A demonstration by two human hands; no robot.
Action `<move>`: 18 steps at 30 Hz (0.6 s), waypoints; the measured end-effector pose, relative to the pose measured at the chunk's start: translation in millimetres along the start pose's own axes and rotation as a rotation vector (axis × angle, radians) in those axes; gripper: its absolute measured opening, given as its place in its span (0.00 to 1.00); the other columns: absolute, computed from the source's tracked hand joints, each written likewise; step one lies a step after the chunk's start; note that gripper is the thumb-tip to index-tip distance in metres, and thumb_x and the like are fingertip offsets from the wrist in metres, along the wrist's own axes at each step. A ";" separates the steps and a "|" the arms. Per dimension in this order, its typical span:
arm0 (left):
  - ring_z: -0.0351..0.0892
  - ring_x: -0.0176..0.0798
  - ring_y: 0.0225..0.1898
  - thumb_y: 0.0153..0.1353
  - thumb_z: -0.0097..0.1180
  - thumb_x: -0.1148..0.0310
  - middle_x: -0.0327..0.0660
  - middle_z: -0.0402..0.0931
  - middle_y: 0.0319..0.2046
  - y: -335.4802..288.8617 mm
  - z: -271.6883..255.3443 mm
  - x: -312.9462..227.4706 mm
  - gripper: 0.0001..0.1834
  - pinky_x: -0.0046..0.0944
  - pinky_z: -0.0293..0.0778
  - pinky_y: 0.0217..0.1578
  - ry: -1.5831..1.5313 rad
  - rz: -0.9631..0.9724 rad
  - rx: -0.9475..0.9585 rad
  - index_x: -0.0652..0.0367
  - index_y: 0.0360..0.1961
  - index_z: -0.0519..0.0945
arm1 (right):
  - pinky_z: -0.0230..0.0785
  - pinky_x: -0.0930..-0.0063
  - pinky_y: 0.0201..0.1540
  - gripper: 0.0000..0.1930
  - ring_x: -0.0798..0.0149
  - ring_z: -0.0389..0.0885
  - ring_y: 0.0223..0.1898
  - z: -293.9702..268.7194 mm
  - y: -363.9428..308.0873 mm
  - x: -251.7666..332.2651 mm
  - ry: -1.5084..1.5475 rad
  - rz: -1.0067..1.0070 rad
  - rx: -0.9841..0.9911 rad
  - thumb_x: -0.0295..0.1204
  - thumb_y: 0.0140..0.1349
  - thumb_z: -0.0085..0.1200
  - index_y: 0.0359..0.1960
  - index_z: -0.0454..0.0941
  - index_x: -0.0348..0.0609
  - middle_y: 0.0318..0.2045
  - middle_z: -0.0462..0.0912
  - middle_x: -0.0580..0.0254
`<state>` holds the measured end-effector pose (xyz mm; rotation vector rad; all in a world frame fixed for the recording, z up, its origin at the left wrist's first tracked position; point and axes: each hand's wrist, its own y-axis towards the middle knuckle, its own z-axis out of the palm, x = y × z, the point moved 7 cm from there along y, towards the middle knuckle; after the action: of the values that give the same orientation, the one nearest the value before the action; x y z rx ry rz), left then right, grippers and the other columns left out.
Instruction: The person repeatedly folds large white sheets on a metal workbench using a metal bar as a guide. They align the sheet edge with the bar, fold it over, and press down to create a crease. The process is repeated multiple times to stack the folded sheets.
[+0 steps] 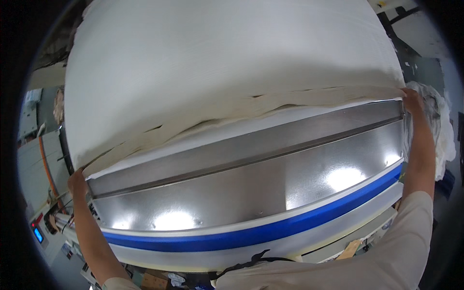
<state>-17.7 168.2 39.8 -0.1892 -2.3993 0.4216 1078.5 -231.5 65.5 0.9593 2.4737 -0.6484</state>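
A wide stack of white cloth [232,48] spreads away from me, and its cut front edge [212,121] shows many thin layers with a few dark gaps between them. My left hand [77,182] grips the near left corner of the stack. Far over at the near right corner, my right hand [412,99] is closed on the same edge, its fingertips partly hidden. Both arms are stretched wide. A thin white sheet sticks out beneath the layers, over the metal plate [241,150].
The shiny metal apron [232,193] slopes toward me, ending in a blue band [251,237] and a pale rim. Crumpled clear plastic film [437,125] hangs at the right. An orange hose [44,162] and a small lit screen [38,235] are at the left.
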 end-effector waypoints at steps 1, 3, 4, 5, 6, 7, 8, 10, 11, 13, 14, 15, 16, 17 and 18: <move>0.75 0.47 0.45 0.62 0.41 0.71 0.42 0.76 0.43 -2.0 -7.8 -1.2 0.16 0.47 0.73 0.44 0.059 0.057 -0.049 0.48 0.49 0.74 | 0.65 0.61 0.54 0.14 0.55 0.73 0.50 -2.0 1.5 -31.1 -0.001 -0.052 -0.092 0.34 0.61 0.45 0.48 0.75 0.53 0.47 0.77 0.59; 0.74 0.47 0.47 0.64 0.40 0.69 0.42 0.75 0.45 -19.4 -18.4 24.6 0.16 0.46 0.72 0.46 0.105 0.036 -0.060 0.49 0.50 0.74 | 0.65 0.61 0.53 0.15 0.54 0.73 0.49 -15.2 -5.0 -42.2 -0.015 -0.076 -0.125 0.33 0.60 0.45 0.48 0.74 0.51 0.47 0.77 0.57; 0.73 0.48 0.48 0.64 0.39 0.68 0.43 0.74 0.46 -25.0 -23.8 39.7 0.16 0.47 0.72 0.46 0.076 -0.025 -0.028 0.49 0.50 0.74 | 0.65 0.60 0.53 0.15 0.54 0.74 0.49 -24.8 -9.7 -48.7 -0.025 -0.093 -0.137 0.32 0.60 0.46 0.48 0.74 0.51 0.46 0.77 0.56; 0.73 0.49 0.49 0.64 0.39 0.67 0.43 0.74 0.47 -33.0 -31.9 46.0 0.16 0.47 0.71 0.47 0.061 -0.046 -0.008 0.48 0.51 0.74 | 0.64 0.60 0.53 0.15 0.52 0.73 0.49 -31.6 -17.5 -59.6 0.028 -0.087 -0.133 0.31 0.59 0.46 0.49 0.74 0.50 0.46 0.76 0.55; 0.72 0.49 0.49 0.64 0.38 0.66 0.43 0.74 0.47 -41.4 -42.5 47.7 0.16 0.48 0.71 0.47 0.046 -0.064 0.006 0.48 0.51 0.74 | 0.63 0.59 0.53 0.16 0.51 0.73 0.49 -33.9 -27.7 -72.9 0.080 -0.073 -0.128 0.29 0.58 0.47 0.49 0.73 0.49 0.46 0.76 0.54; 0.72 0.50 0.48 0.64 0.38 0.65 0.44 0.74 0.47 -48.9 -53.3 49.6 0.16 0.49 0.70 0.47 0.032 -0.091 -0.016 0.47 0.50 0.74 | 0.63 0.59 0.53 0.17 0.50 0.73 0.49 -35.0 -35.3 -96.9 0.056 -0.100 -0.139 0.28 0.57 0.48 0.50 0.73 0.49 0.45 0.76 0.53; 0.73 0.51 0.48 0.64 0.38 0.65 0.45 0.74 0.47 -52.1 -58.3 48.5 0.17 0.49 0.70 0.47 0.017 -0.105 -0.036 0.47 0.50 0.74 | 0.64 0.59 0.52 0.17 0.49 0.73 0.48 -27.6 -43.2 -133.4 0.025 -0.122 -0.142 0.27 0.56 0.48 0.50 0.73 0.48 0.45 0.76 0.53; 0.73 0.53 0.46 0.59 0.40 0.69 0.48 0.75 0.44 -78.6 -50.7 55.5 0.17 0.49 0.70 0.46 -0.018 0.035 -0.035 0.51 0.49 0.75 | 0.64 0.59 0.51 0.18 0.48 0.74 0.47 -5.4 -62.2 -134.1 -0.021 -0.174 -0.096 0.26 0.55 0.49 0.50 0.73 0.47 0.44 0.77 0.52; 0.73 0.53 0.46 0.58 0.41 0.71 0.49 0.75 0.44 -95.8 -47.9 52.0 0.18 0.49 0.70 0.45 0.000 0.105 -0.004 0.52 0.48 0.75 | 0.65 0.60 0.50 0.19 0.48 0.74 0.46 7.1 -82.4 -128.3 -0.049 -0.184 -0.051 0.26 0.54 0.50 0.50 0.73 0.47 0.44 0.77 0.52; 0.74 0.53 0.45 0.54 0.43 0.74 0.50 0.76 0.42 -122.1 -21.4 72.1 0.17 0.48 0.70 0.45 0.043 0.133 0.071 0.55 0.45 0.77 | 0.66 0.60 0.49 0.19 0.48 0.74 0.45 19.9 -119.8 -127.4 -0.093 -0.273 -0.029 0.25 0.53 0.51 0.49 0.73 0.47 0.43 0.77 0.52; 0.75 0.53 0.44 0.52 0.44 0.76 0.50 0.77 0.40 -133.4 -12.6 42.2 0.17 0.47 0.70 0.45 0.074 0.185 0.090 0.55 0.44 0.77 | 0.66 0.60 0.48 0.19 0.48 0.75 0.45 27.4 -142.1 -140.2 -0.137 -0.333 -0.039 0.25 0.53 0.51 0.49 0.73 0.47 0.42 0.77 0.52; 0.76 0.51 0.43 0.51 0.45 0.76 0.49 0.77 0.38 -147.4 6.5 37.7 0.17 0.47 0.70 0.44 0.081 0.240 0.117 0.54 0.43 0.77 | 0.67 0.60 0.48 0.19 0.49 0.75 0.44 39.8 -161.5 -147.0 -0.165 -0.401 -0.051 0.26 0.53 0.51 0.48 0.74 0.47 0.42 0.78 0.52; 0.76 0.50 0.42 0.50 0.46 0.76 0.48 0.77 0.37 -167.3 25.2 34.7 0.17 0.47 0.71 0.44 0.105 0.290 0.157 0.53 0.42 0.78 | 0.67 0.60 0.48 0.18 0.49 0.75 0.44 55.0 -175.0 -137.3 -0.062 -0.314 0.059 0.25 0.51 0.52 0.47 0.75 0.47 0.41 0.78 0.52; 0.77 0.49 0.41 0.50 0.47 0.75 0.46 0.78 0.36 -180.2 53.4 32.9 0.16 0.46 0.72 0.43 0.188 0.320 0.244 0.53 0.40 0.79 | 0.66 0.62 0.49 0.20 0.49 0.74 0.44 70.7 -192.2 -139.5 -0.092 -0.328 0.083 0.24 0.46 0.54 0.45 0.76 0.48 0.39 0.78 0.53; 0.78 0.48 0.40 0.49 0.48 0.75 0.45 0.78 0.35 -194.2 66.6 26.9 0.15 0.46 0.72 0.42 0.245 0.368 0.300 0.53 0.38 0.79 | 0.68 0.60 0.47 0.18 0.49 0.75 0.41 81.3 -207.4 -129.8 -0.041 -0.357 0.178 0.24 0.46 0.52 0.43 0.77 0.47 0.37 0.79 0.53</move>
<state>-86.2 -23.7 76.4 -0.5182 -2.0308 0.8677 1037.0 -479.2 123.8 0.5554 2.6062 -1.0059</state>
